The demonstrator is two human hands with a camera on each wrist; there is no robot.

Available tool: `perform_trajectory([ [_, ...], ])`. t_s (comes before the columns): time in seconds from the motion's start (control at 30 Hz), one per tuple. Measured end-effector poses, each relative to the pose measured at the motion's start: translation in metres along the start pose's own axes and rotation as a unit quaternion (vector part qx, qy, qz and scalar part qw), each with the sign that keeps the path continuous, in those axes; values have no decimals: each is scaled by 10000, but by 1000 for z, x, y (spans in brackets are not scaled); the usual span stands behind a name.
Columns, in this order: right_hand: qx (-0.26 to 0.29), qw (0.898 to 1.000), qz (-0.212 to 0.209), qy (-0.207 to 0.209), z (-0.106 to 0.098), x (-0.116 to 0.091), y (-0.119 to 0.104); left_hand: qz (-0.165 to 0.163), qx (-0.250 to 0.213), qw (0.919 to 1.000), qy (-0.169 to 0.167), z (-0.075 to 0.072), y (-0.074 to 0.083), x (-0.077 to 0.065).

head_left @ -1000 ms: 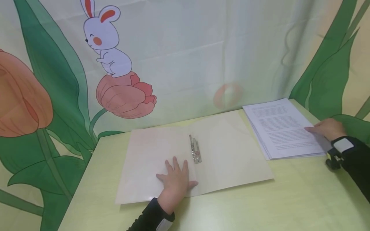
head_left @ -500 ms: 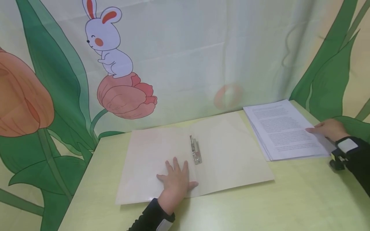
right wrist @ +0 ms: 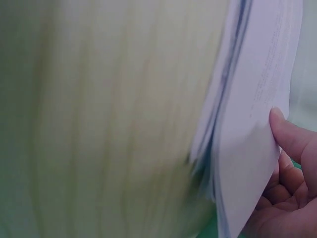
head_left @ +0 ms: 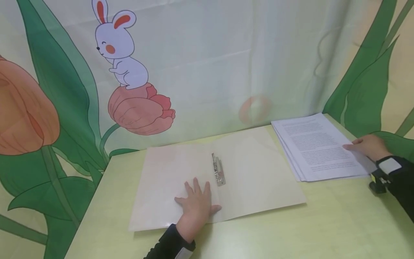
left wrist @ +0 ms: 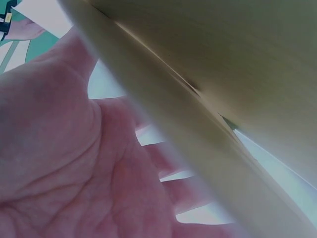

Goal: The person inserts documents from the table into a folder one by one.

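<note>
Creased pale fabric backdrop (head_left: 207,64) with printed tulips and a rabbit, yellow-green wood-look table (head_left: 258,233) below. From my end barely anything's changed this past second: the right hand (head_left: 370,145) edged slightly rightward, still pinching the right edge of the white printed paper stack (head_left: 318,151) at frame right. So I'd call it still the gripping stage; can't tell how many sheets are caught. Left hand (head_left: 195,207) lies fingers spread on the open cream card folder (head_left: 258,172), lower centre. Folder looks smooth, stiff; slim shiny metal clip (head_left: 219,172) near its fold. Paper's thin, layers fanning.

Narrow gap between folder (head_left: 258,176) and papers (head_left: 315,151)
</note>
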State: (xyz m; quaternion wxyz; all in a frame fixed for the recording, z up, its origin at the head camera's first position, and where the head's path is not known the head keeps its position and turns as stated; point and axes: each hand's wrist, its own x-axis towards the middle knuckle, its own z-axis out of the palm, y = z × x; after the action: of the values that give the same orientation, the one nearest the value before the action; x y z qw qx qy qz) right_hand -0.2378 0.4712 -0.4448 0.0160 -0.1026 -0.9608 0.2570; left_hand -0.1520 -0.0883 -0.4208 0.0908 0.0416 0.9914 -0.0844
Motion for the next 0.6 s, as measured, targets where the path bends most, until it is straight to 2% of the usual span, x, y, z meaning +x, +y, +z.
perform_trajectory([
  [0.37, -94, 9998, -107, 99, -6, -8, -4, 8, -6, 10000, 18, 2, 0, 0],
  [0.6, -174, 9997, 128, 141, -9, -12, -10, 14, 13, 10000, 15, 2, 0, -1],
])
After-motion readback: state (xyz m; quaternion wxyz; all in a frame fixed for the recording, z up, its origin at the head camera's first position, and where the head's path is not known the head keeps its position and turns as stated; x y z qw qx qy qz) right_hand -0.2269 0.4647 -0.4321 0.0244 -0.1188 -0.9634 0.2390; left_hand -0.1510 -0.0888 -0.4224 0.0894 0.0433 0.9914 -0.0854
